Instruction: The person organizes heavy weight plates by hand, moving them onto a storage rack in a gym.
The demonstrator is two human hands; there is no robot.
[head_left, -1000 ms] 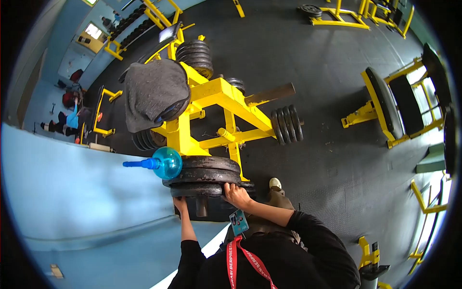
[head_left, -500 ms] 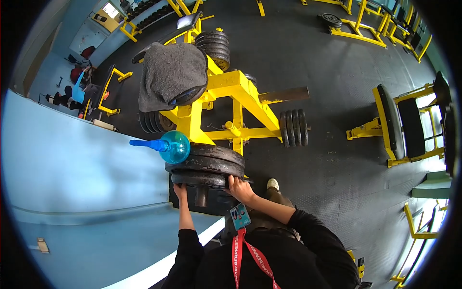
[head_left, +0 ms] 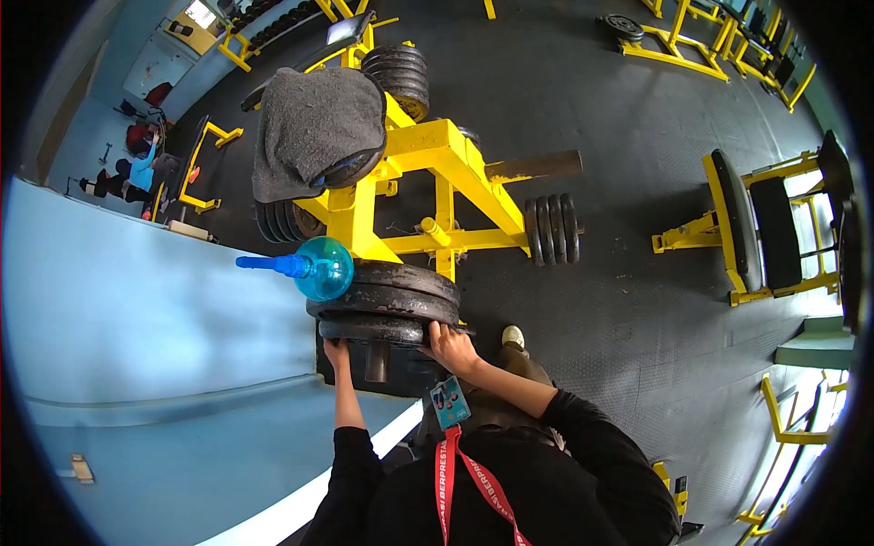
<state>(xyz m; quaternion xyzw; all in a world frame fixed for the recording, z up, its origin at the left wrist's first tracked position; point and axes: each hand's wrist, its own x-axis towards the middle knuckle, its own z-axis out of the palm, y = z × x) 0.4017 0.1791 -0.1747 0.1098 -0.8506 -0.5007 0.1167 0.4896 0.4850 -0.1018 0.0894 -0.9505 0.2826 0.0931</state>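
A worn black weight plate (head_left: 375,329) is the front one of several on a metal peg (head_left: 376,363) low on a yellow rack (head_left: 355,223). My left hand (head_left: 336,351) grips its lower left edge, with most of the fingers hidden behind the plate. On the right edge, my right hand (head_left: 450,346) has its fingers curled over the rim. A translucent blue spray bottle (head_left: 326,269) is at the upper left of the stack, its nozzle pointing left. Above it, a grey towel (head_left: 314,132) drapes over a dark pad.
More plates (head_left: 552,229) hang on the rack's right side and at its back (head_left: 397,77). A blue wall (head_left: 155,318) runs close on my left. To the right stands a padded yellow bench machine (head_left: 737,227). Another person (head_left: 141,171) is at the far left.
The whole view has shifted slightly, so the rack and plates appear a little higher and further left. Both hands stay on the front plate. The far person's arm and body have moved a little.
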